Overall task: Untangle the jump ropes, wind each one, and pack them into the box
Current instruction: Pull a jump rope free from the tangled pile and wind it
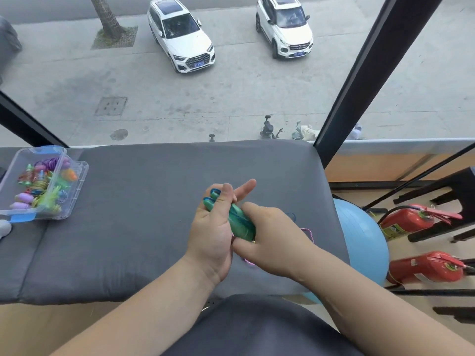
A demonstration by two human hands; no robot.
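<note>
The left hand (213, 224) stands on edge above the grey cushion (144, 217), fingers curled round a pair of green handles (239, 223) (one finger pokes out straight). The right hand (273, 240), back up, grips their near end, and thin cord (308, 232) trails behind it. The clear box (80, 176), already holding wound ropes (42, 187), sits well apart at far left.

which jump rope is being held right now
The green-handled rope, gripped between left hand and right hand over the grey cushion. The other ropes, with purple and orange handles, lie in the clear box.
</note>
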